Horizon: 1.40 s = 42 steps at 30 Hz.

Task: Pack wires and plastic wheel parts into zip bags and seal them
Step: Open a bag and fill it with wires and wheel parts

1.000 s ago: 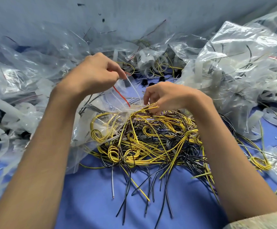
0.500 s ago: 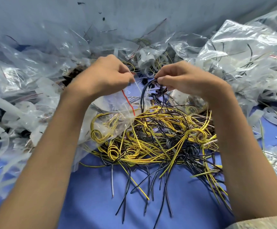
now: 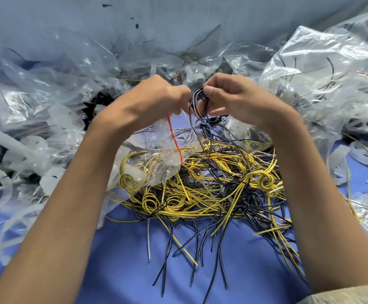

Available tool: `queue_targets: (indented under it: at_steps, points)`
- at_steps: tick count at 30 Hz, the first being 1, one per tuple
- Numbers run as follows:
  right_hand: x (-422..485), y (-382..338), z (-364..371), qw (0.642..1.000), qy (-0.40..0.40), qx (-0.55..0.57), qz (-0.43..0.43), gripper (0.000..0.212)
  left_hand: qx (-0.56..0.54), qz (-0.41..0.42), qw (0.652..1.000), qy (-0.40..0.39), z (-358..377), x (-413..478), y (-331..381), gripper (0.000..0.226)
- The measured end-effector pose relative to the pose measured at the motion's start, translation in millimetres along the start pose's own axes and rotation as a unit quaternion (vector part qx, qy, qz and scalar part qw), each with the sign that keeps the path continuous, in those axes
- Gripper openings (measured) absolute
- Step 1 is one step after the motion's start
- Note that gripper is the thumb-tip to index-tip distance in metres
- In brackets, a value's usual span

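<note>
The left hand pinched the zip bag mouth above the wire pile. The right hand pinched a coiled black wire just right of it. Risk: trailing ends snagging the pile could drag extra wires along.

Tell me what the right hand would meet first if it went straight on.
Probably the left hand, holding the zip bag; the right hand, pinching black wires, points at it; depth is unclear.
</note>
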State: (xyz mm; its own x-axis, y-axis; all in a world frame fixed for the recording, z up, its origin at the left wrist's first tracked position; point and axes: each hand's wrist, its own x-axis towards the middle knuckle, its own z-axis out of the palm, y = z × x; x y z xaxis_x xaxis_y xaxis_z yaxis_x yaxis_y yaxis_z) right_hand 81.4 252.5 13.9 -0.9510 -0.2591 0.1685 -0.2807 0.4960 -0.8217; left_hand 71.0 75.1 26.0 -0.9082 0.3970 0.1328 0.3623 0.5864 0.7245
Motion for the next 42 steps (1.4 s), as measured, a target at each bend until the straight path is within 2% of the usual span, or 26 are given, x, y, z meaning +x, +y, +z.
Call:
queue_targets:
  at_steps: [2,4,7,9,12,16,22,26,29,31,34,42]
  points:
    - [-1.1,-0.6,1.4,1.0,0.001,-0.012,-0.019,0.012,0.002,0.001,1.0,0.002,0.7,1.3,0.2,0.032]
    - [-1.3,-1.5,1.8,0.999,0.004,-0.013,-0.029,0.011,0.025,0.0,1.0,0.005,1.5,2.5,-3.7,0.045]
    - [-0.9,-1.7,0.5,0.999,0.005,0.024,-0.033,0.011,0.064,0.029,0.998,0.004,1.6,3.5,-9.5,0.038]
    - [-0.9,-0.3,-0.9,0.998,0.009,0.05,-0.038,0.012,0.081,0.044,0.996,-0.006,1.6,4.1,-12.7,0.042]
    - [-1.5,1.0,-2.2,0.996,0.018,0.072,-0.05,0.011,0.081,0.053,0.995,-0.009,0.0,3.8,-14.5,0.04]
    - [-1.7,1.9,-4.0,0.994,0.037,0.078,-0.066,0.011,0.06,0.056,0.997,-0.005,-1.8,2.0,-13.6,0.023]
    - [-1.8,8.2,-9.0,0.985,0.047,0.147,-0.079,0.01,0.057,0.049,0.997,-0.021,-3.4,1.1,-14.2,0.024]
    - [-2.6,10.3,-11.9,0.976,0.025,0.196,-0.096,0.017,0.065,0.062,0.995,-0.038,-4.3,-0.3,-14.7,0.035]
    - [-1.5,11.1,-12.5,0.973,0.006,0.218,-0.081,0.017,0.064,0.064,0.995,-0.037,-5.0,-0.7,-14.0,0.034]
    - [-1.2,12.3,-12.7,0.978,-0.029,0.203,-0.05,0.017,0.059,0.065,0.996,-0.028,-4.5,-0.1,-14.2,0.035]
    - [-1.9,12.9,-9.6,0.98,-0.09,0.176,-0.002,0.033,0.049,0.07,0.996,-0.009,-2.9,1.3,-14.3,0.037]
    - [0.0,9.3,-0.5,0.982,-0.119,0.144,0.027,0.03,0.008,0.072,0.996,0.046,-1.0,4.5,-15.0,0.03]
